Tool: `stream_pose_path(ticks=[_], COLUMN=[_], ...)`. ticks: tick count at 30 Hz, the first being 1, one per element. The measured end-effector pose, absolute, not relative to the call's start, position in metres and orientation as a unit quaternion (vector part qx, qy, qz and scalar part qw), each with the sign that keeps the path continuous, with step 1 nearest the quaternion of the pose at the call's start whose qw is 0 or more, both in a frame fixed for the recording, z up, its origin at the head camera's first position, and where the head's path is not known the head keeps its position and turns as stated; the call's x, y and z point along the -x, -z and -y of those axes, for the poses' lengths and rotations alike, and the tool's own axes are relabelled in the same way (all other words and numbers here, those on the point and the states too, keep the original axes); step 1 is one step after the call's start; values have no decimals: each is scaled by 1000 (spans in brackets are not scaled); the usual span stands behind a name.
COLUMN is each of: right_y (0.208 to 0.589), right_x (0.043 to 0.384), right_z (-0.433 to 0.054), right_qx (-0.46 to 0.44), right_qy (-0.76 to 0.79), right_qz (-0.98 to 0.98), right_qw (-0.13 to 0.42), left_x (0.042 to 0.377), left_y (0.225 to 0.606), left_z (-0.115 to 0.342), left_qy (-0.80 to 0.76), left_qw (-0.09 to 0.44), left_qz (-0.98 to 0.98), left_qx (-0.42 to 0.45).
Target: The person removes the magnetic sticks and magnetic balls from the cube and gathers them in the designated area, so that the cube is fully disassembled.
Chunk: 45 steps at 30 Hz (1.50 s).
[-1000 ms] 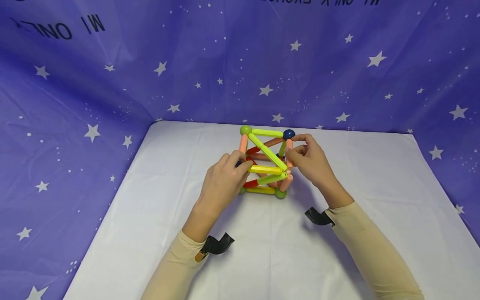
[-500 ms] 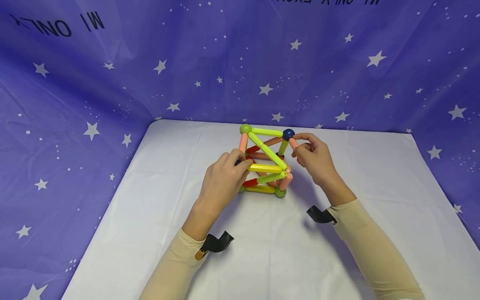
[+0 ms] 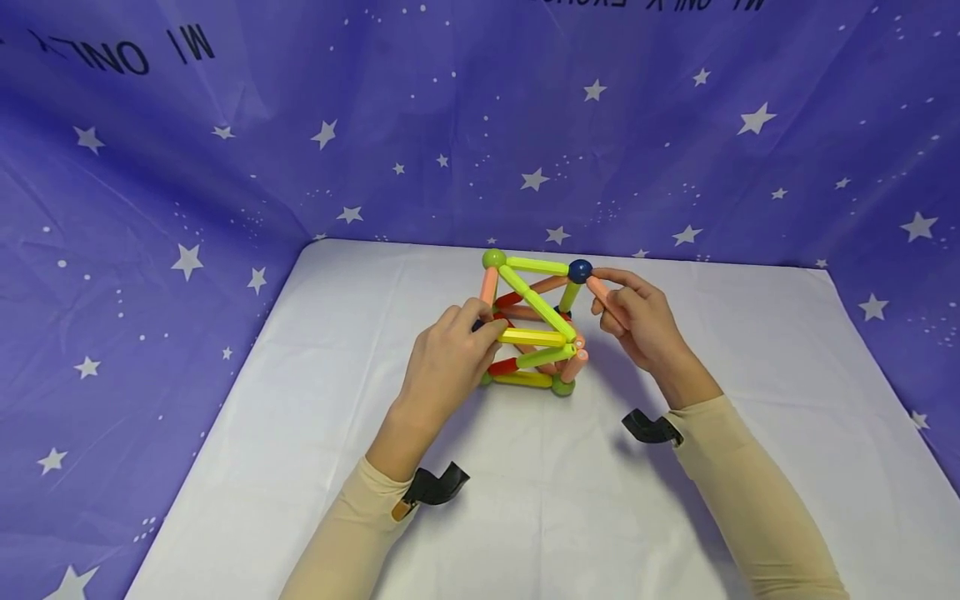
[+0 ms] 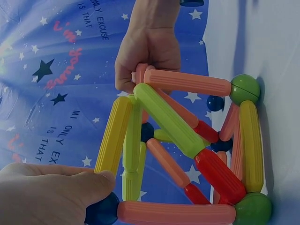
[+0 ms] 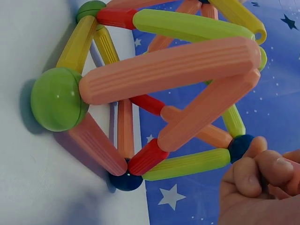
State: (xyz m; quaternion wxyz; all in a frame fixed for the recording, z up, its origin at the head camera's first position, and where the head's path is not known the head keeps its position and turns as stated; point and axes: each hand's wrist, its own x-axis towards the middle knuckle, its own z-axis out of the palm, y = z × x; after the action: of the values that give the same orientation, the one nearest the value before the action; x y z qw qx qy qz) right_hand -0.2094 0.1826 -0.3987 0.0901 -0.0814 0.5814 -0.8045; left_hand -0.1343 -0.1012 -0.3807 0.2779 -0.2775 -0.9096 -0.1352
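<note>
1. On the white cloth (image 3: 540,500), twd the back & btwn both hands, the stick-&-ball frame (image 3: 537,302) stood upright on its lower balls.
2. L hand (image 3: 448,362) pinched the frame's near-L corner, thumb + fingers at the yellow stick (image 3: 534,337). L blue ball (image 4: 104,210) there was mostly hidden in head view; L wrist view showed more, cut off at its bottom edge.
3. R hand (image 3: 647,323) pinched a salmon stick (image 3: 606,298) slantwise at the frame's R side, upper end just beside the R blue ball (image 3: 581,271); couldn't tell if end & ball touched. R wrist view cut off most of that stick + pt. of the hand.
4. Near-R stick ends (image 3: 578,342) bunched tight; how they joined = hard to make out.
5. Lower-L green ball (image 4: 253,209) was pt. hidden by L hand in head view.
6. Cloth ran wide L, R & front; back edge near, starry backdrop (image 3: 420,125) just beyond. Both sleeves (image 3: 757,500) left head view at bottom.
</note>
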Motion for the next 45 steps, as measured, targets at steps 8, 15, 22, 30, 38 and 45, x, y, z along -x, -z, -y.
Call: stream_pose_path(ticks=[8, 15, 22, 30, 38, 45], right_y=[398, 408, 428, 447, 460, 460], right_x=[209, 202, 191, 186, 194, 198], right_z=[-194, -215, -232, -242, -237, -229], right_qx=[49, -7, -5, 16, 49, 79], right_qy=[761, 622, 561, 405, 298, 238], right_qz=[-644, -782, -827, -914, -953, -968], right_qw=[60, 33, 38, 35, 18, 19], left_x=[135, 135, 137, 136, 136, 136], left_y=[382, 381, 382, 382, 383, 383], left_z=[101, 101, 102, 101, 101, 101], left_qy=[139, 136, 138, 138, 134, 135], left_qw=[277, 274, 277, 278, 281, 280], left_qz=[909, 911, 910, 909, 909, 909], left_qx=[278, 277, 277, 279, 277, 278])
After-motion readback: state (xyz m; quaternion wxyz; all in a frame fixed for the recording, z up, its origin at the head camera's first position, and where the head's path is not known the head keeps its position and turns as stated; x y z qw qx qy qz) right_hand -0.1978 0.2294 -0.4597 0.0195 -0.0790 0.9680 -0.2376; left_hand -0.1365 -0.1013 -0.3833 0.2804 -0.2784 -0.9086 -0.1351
